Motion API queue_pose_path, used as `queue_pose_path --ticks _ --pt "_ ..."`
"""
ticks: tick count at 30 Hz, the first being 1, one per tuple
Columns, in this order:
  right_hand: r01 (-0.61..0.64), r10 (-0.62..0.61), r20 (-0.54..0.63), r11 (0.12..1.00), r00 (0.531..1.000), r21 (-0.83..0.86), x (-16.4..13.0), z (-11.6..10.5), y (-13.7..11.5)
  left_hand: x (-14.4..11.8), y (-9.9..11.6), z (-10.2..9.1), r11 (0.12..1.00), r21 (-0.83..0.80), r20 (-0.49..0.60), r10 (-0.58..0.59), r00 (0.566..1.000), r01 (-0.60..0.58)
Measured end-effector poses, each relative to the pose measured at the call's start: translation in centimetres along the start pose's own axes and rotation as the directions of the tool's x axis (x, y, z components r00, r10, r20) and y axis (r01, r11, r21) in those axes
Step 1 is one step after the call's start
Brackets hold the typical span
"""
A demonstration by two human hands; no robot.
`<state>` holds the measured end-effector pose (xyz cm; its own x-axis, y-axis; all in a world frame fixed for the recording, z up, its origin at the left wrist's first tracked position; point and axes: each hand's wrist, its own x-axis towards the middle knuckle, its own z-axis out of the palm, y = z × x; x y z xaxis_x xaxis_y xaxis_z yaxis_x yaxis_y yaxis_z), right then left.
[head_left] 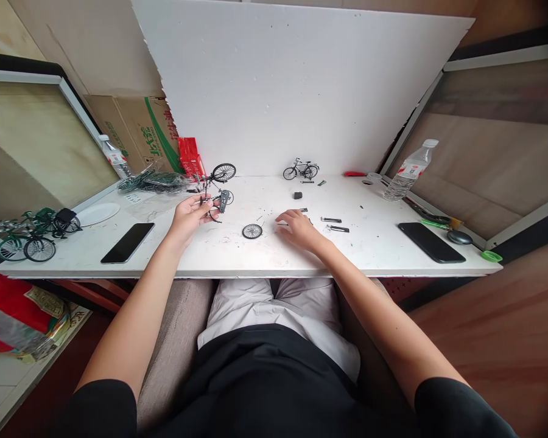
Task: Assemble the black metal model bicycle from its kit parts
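Note:
My left hand (pixel 189 214) holds a partly built black model bicycle (pixel 215 186) by its frame, one wheel raised at the back and a grey part hanging near my fingers. My right hand (pixel 296 227) rests palm down on the white table (pixel 369 255), fingertips on or beside small parts; whether it grips one I cannot tell. A loose small wheel (pixel 252 231) lies between my hands. Two dark metal rods (pixel 334 224) lie just right of my right hand.
A finished black model bicycle (pixel 301 170) stands by the white back board. Phones lie at left (pixel 128 242) and right (pixel 431 242). Water bottles (pixel 408 171), green model bicycles (pixel 30 234), a white plate (pixel 97 213), plastic part bags (pixel 153 180), tools (pixel 456 234).

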<state>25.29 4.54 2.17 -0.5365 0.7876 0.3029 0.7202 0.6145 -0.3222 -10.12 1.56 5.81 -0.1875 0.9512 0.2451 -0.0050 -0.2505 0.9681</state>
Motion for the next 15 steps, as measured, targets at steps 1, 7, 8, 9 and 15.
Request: queue_pose_path --ticks 1,7,8,9,15 --pt "0.05 -0.05 0.02 0.998 0.999 0.033 0.0 0.3 -0.7 -0.1 0.1 0.0 1.0 -0.016 -0.003 -0.008 1.0 0.008" --pt "0.201 -0.226 0.164 0.967 0.96 0.156 -0.5 1.5 -3.4 -0.4 0.6 0.4 0.996 -0.071 -0.021 -0.058 0.998 0.057" --pt "0.205 -0.233 0.175 0.965 0.957 0.163 -0.6 1.5 -3.6 -0.5 0.7 0.4 0.995 -0.074 -0.023 -0.064 0.998 0.063" --pt "0.208 -0.237 0.175 0.963 0.956 0.169 -0.6 1.5 -3.7 -0.5 0.7 0.5 0.995 -0.077 -0.025 -0.07 0.997 0.068" --pt "0.234 -0.254 0.097 0.955 0.962 0.181 -0.7 0.9 -4.3 -0.5 0.8 0.7 0.994 -0.087 -0.041 -0.073 0.996 0.069"
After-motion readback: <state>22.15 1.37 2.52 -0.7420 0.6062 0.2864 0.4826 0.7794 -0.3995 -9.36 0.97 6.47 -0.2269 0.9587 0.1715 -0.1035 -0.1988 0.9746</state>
